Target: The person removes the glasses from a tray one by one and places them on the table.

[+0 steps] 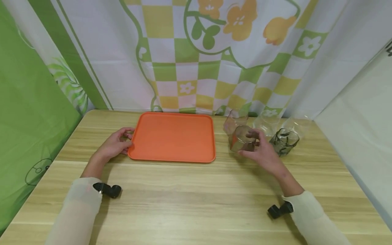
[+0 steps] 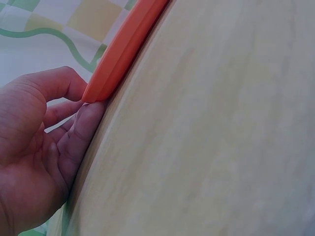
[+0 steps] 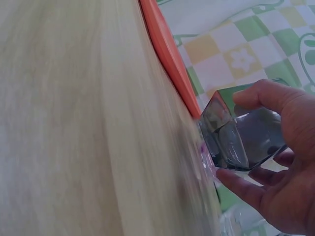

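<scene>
An orange tray (image 1: 173, 137) lies flat on the wooden table. At its left edge my left hand (image 1: 114, 145) grips the rim; the left wrist view shows the thumb and fingers meeting at the tray's corner (image 2: 115, 59). My right hand (image 1: 267, 154) holds a smoky grey, angular drinking glass (image 1: 240, 144) between thumb and fingers, to the right of the tray. In the right wrist view this glass (image 3: 229, 140) is tilted, and it appears lifted off the table. Beside the right hand stands a dark-patterned glass (image 1: 284, 142).
Behind the held glass stands a pinkish clear glass (image 1: 234, 119). Two clear glasses, one nearer (image 1: 266, 122) and one farther right (image 1: 297, 124), stand near the table's back edge. A patterned curtain (image 1: 190, 71) hangs right behind the table (image 1: 190, 204).
</scene>
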Available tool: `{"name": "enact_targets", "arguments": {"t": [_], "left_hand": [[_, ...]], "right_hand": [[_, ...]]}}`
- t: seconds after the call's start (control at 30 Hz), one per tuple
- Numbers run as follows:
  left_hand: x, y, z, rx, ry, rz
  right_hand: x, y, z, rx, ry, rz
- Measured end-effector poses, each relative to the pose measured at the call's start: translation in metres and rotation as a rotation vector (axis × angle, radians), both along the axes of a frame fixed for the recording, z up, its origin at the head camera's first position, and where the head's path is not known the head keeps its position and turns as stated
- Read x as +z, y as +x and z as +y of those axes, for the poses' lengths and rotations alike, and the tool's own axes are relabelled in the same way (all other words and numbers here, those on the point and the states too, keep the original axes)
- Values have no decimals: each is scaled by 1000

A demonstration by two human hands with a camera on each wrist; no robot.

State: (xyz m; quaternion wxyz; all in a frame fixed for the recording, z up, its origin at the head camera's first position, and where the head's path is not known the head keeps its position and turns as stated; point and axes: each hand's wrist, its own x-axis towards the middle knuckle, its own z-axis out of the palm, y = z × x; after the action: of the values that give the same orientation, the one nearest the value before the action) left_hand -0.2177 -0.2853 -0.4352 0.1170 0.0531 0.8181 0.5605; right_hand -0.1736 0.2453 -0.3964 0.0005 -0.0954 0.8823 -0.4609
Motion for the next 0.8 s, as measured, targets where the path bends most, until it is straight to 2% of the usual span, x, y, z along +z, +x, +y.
{"name": "enact_targets", "arguments": {"t": [0.23,0.5,0.63,0.8], "left_hand": [[1,1,0,-2,-1,-4],[0,1,1,-5,2,-3],[0,1,1,-7,0,9],[0,1,0,-5,-7,7]], "right_hand": [[2,2,12,-9,14,-1],[1,-1,25,-29,21,-51],[0,-3,30,-8,6,-50],[-2,-5,36,-19,42,-43]]}}
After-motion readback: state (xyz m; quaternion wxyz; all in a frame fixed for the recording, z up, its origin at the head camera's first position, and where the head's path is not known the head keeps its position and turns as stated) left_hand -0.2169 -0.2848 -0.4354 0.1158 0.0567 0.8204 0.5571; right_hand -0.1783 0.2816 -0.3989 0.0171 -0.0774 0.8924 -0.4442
